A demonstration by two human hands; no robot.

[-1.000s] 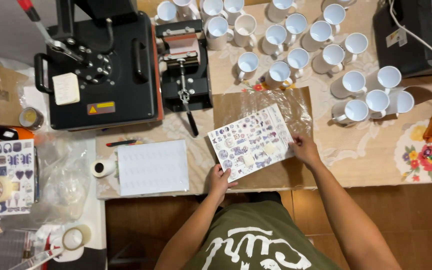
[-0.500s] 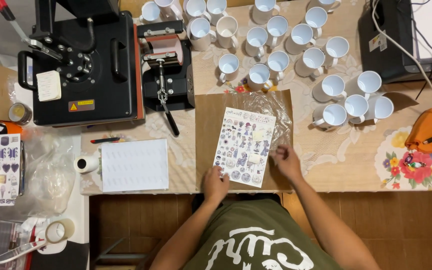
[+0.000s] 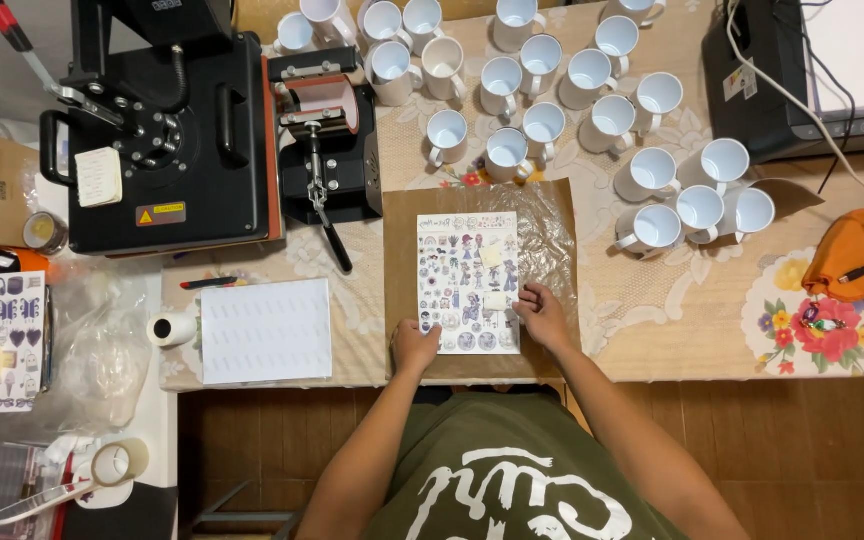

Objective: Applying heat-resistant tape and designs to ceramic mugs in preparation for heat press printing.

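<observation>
Two hands (image 3: 415, 345) (image 3: 543, 314) flank the sticker sheet (image 3: 467, 282) — long axis pointing away.

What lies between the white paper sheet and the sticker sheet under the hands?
Head view: patterned tablecloth, then the brown board's left edge; nothing else between white paper sheet and sticker sheet.

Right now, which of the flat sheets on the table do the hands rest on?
The colourful sticker sheet on the brown board, with the left hand and right hand at its lower corners; the plain white sheet lies untouched.
</observation>
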